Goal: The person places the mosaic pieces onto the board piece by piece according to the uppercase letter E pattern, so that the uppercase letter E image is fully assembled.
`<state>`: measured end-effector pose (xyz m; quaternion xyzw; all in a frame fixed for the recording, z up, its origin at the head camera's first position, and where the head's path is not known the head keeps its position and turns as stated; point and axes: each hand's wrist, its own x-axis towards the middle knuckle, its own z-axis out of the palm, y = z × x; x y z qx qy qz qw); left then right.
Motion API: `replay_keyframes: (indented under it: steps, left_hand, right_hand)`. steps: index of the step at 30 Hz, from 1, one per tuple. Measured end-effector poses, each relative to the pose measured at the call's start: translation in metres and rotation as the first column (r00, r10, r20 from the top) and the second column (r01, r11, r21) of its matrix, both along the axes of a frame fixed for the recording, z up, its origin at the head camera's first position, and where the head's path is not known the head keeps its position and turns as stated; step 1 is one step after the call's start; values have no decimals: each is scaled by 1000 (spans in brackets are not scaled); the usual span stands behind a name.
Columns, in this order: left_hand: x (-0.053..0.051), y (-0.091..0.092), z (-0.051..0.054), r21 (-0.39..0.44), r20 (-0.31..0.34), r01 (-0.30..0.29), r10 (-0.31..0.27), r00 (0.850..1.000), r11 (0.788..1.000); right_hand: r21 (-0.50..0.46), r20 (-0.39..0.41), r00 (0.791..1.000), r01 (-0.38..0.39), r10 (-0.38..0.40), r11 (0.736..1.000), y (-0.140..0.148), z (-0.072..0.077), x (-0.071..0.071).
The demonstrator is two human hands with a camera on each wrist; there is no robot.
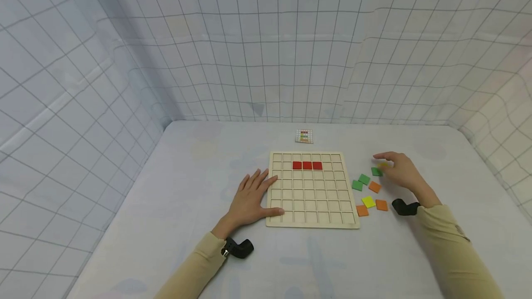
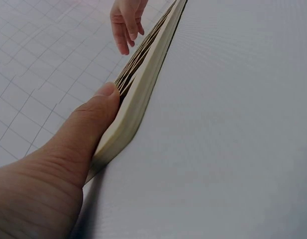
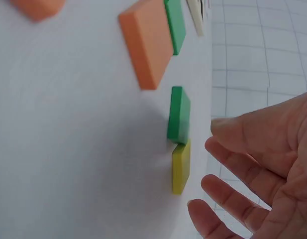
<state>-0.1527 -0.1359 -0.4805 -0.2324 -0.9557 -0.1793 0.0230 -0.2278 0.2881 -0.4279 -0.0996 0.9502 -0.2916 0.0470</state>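
Note:
Spread over the left edge of the wooden grid board (image 1: 312, 194), my left hand (image 1: 249, 202) rests with straight fingers; its thumb lies on the board's rim in the left wrist view. Three red tiles (image 1: 307, 165) sit side by side in an upper row of the board. My right hand (image 1: 401, 172) hovers just above a yellow tile (image 3: 181, 168) and a green tile (image 3: 179, 115) that touch each other. Its fingers are loosely bent and hold nothing. Closer to the board lie more green tiles (image 1: 364, 179), orange tiles (image 1: 375, 187) and another yellow tile (image 1: 368, 202).
A small printed card (image 1: 304, 136) with a coloured grid pattern lies behind the board. The white table (image 1: 199, 160) is bordered by hanging sheets (image 1: 266, 59) with a checked pattern at the back and sides.

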Motion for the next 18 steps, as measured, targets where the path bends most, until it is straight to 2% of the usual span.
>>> replay_keyframes:
  steps: [5,12,18]
  left_hand:
    - [1,0,1,-4,6,-2,2,1000,1000]
    - [2,0,2,3,-1,2,-2,1000,1000]
    - [1,0,1,3,-6,3,-3,1000,1000]
  right_hand:
    - [22,20,1000,4,-4,1000,7,-3,0]
    - [27,-27,1000,-10,11,1000,11,-5,3]
    - [65,-28,999,27,-25,997,15,-6,8]
